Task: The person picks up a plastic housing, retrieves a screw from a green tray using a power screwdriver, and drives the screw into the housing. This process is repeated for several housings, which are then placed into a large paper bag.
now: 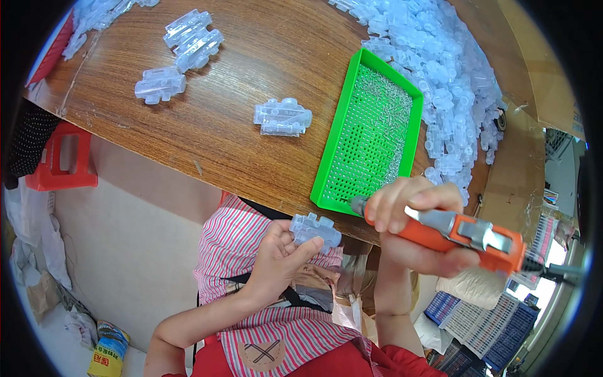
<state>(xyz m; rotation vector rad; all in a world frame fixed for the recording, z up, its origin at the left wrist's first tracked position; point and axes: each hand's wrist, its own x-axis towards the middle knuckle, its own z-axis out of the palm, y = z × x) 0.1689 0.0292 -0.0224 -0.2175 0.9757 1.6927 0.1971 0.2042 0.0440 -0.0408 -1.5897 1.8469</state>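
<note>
My left hand point(279, 261) grips a translucent plastic casing point(314, 231) by its edge, just off the table's near edge. My right hand point(418, 217) is wrapped round an orange electric screwdriver point(510, 248) with a silver lever on its side. The tool's tip points left, over the near corner of a green perforated tray point(340, 125). Many small silver screws point(392, 103) lie in that tray, densest at its far and right sides. Beyond my left hand, a similar casing point(282, 117) rests on the table.
Several more translucent casings point(160, 85) sit at the far left of the brown wooden table point(232, 75). A large heap of clear plastic parts point(440, 81) covers the far right, beside a cardboard wall point(518, 144). A red stool point(69, 157) stands on the floor at left.
</note>
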